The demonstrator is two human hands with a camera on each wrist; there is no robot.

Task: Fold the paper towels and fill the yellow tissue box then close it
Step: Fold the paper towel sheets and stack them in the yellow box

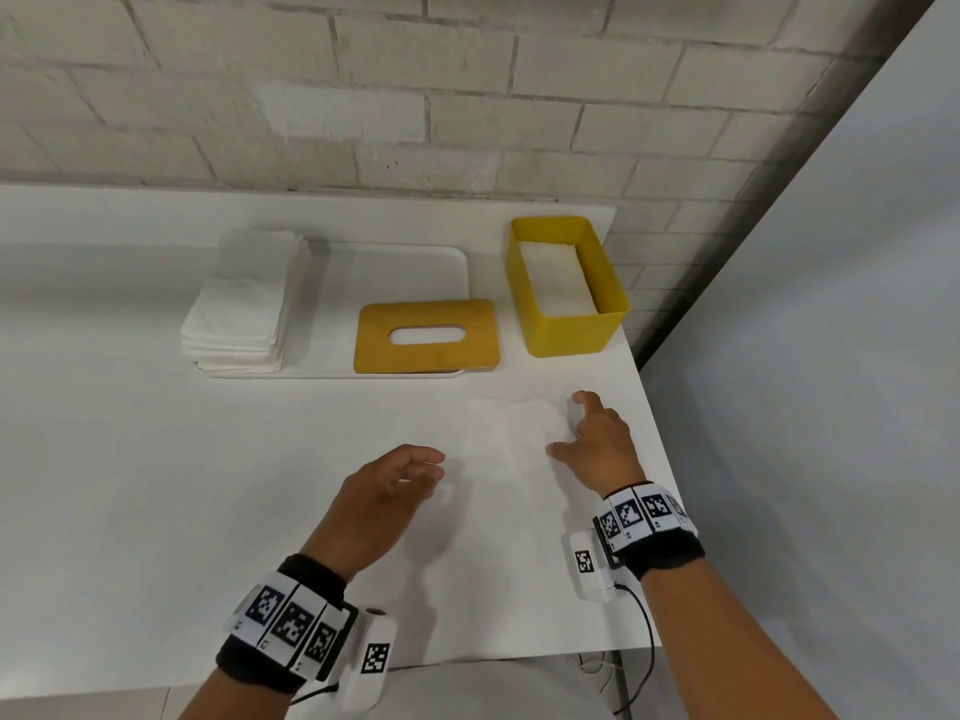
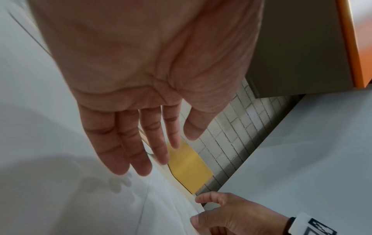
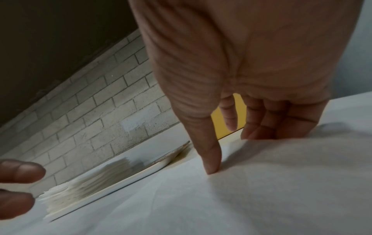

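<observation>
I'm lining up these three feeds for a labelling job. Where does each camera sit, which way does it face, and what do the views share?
Head: worn on the head, looking forward and down at the table, with the left hand, right hand and both forearms in view.
Left wrist: looks along the left palm and straight fingers toward the brick wall.
Right wrist: looks along the right hand, whose thumb and fingertips touch the paper towel.
Shared: all three show the yellow box; head and right wrist show the towel stack.
</observation>
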